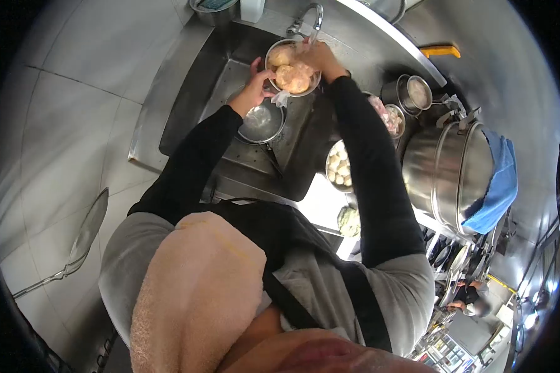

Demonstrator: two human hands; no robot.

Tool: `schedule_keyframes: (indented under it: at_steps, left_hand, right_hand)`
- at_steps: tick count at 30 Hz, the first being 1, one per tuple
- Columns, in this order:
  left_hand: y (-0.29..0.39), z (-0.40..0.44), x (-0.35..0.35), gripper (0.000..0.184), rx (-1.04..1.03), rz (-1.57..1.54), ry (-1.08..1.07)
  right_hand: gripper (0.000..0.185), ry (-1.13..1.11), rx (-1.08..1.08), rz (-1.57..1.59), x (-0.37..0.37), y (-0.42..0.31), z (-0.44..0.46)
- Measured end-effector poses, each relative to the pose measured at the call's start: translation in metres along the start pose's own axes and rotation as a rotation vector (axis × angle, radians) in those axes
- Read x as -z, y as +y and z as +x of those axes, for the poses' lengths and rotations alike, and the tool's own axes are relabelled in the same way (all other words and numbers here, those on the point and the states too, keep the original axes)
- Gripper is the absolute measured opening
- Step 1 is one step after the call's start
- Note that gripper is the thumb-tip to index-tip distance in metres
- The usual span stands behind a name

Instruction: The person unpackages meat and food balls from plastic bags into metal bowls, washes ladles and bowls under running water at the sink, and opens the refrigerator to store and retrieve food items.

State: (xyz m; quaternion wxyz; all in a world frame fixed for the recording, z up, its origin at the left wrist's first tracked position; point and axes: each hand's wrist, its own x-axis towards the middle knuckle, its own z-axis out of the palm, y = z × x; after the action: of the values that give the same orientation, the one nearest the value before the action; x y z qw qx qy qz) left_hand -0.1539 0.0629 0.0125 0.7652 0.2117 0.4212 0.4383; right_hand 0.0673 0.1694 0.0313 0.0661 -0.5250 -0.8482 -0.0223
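Observation:
Beneath the faucet, a round metal bowl holds several pale yellow-pink pieces that look like raw poultry. My left hand grips the bowl's near-left side, thumb toward the rim and fingers bent. A crumpled bit of clear plastic hangs over the rim beside it. My right hand is over the bowl's upper right edge with its fingers curled in. What those fingers pinch is partly hidden, though translucent plastic shows close by. Below the bowl, a pan with a dark handle sits in the sink.
On the right stand a bowl of round white pieces, a bowl of pinkish pieces, small pots and a large steel pot with a blue cloth. A yellow-handled tool lies behind. Another person is far off.

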Motion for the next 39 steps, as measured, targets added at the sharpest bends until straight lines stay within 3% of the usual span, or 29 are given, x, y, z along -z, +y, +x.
schedule_keyframes:
  at_steps: [1,4,5,8,9,11,12,13,15,18,20,21,24,25,28,29,32,35,36,37,39]
  left_hand:
    - [-0.003,0.007,0.003,0.092,-0.002,-0.004,0.005]
    - [-0.008,0.008,0.023,0.079,-0.019,-0.076,-0.032]
    - [-0.006,0.01,0.024,0.075,-0.033,-0.112,-0.07]
    - [-0.003,-0.001,0.017,0.061,0.049,-0.132,-0.082]
    - [-0.003,-0.006,0.012,0.06,0.115,-0.206,-0.047]
    - [-0.009,0.001,0.017,0.062,0.207,-0.243,-0.12]
    - [-0.012,0.011,0.014,0.063,0.25,-0.268,-0.166]
    - [-0.018,0.017,0.009,0.051,0.197,-0.227,-0.109]
    - [-0.017,0.016,0.0,0.048,0.205,-0.209,-0.053]
    - [-0.01,0.011,-0.013,0.044,0.203,-0.19,-0.032]
    - [-0.016,0.015,-0.013,0.048,0.216,-0.204,-0.043]
    - [-0.015,0.011,-0.014,0.051,0.187,-0.161,-0.108]
    - [-0.017,0.008,-0.019,0.046,0.173,-0.17,-0.089]
    - [-0.019,0.007,-0.017,0.048,0.171,-0.161,-0.086]
    - [-0.024,0.008,-0.022,0.057,0.158,-0.145,-0.107]
    - [-0.021,0.007,-0.023,0.086,0.185,-0.156,-0.13]
    - [-0.021,-0.001,-0.02,0.092,0.165,-0.141,-0.089]
    - [-0.02,-0.001,-0.021,0.106,0.157,-0.187,-0.062]
    - [-0.024,0.005,-0.021,0.108,0.151,-0.204,-0.067]
    - [-0.026,0.011,-0.023,0.109,0.145,-0.212,-0.064]
    - [-0.032,0.019,-0.029,0.11,0.142,-0.22,-0.058]
  right_hand:
    - [0.026,-0.035,0.031,-0.164,0.017,-0.017,0.0]
    - [0.028,-0.115,-0.01,0.479,0.066,-0.037,-0.023]
    - [0.029,0.003,0.229,0.258,0.02,-0.019,-0.009]
    - [0.03,-0.177,0.083,0.032,0.044,-0.029,-0.002]
    - [0.029,-0.238,0.126,0.064,0.038,-0.013,0.012]
    - [0.029,-0.277,-0.173,0.27,0.055,-0.006,0.009]
    - [0.029,-0.251,-0.186,0.414,0.07,-0.01,-0.002]
    - [0.029,-0.225,-0.196,0.558,0.084,-0.012,-0.012]
    - [0.026,-0.086,-0.016,0.515,0.099,-0.027,-0.024]
    - [0.026,0.032,0.547,0.314,0.112,-0.057,-0.051]
    - [0.022,-0.318,0.432,0.435,0.074,-0.059,-0.063]
    - [0.018,-0.136,0.438,0.461,0.079,-0.059,-0.062]
    - [0.024,-0.154,0.093,0.161,0.06,-0.06,-0.052]
    - [0.023,-0.017,0.103,0.187,0.054,-0.061,-0.048]
    - [0.02,0.004,-0.168,-0.024,0.042,-0.086,-0.043]
    - [0.018,-0.053,-0.224,0.051,0.045,-0.089,-0.033]
    - [0.022,-0.302,0.497,-0.052,0.042,-0.023,0.002]
    - [0.024,-0.194,0.026,0.687,0.0,0.023,0.008]
    - [0.025,-0.32,-0.341,1.117,0.043,-0.005,-0.002]
    - [0.025,-0.272,-0.79,1.522,0.092,-0.038,-0.012]
    - [0.024,-0.262,-0.587,1.214,0.095,-0.037,-0.024]
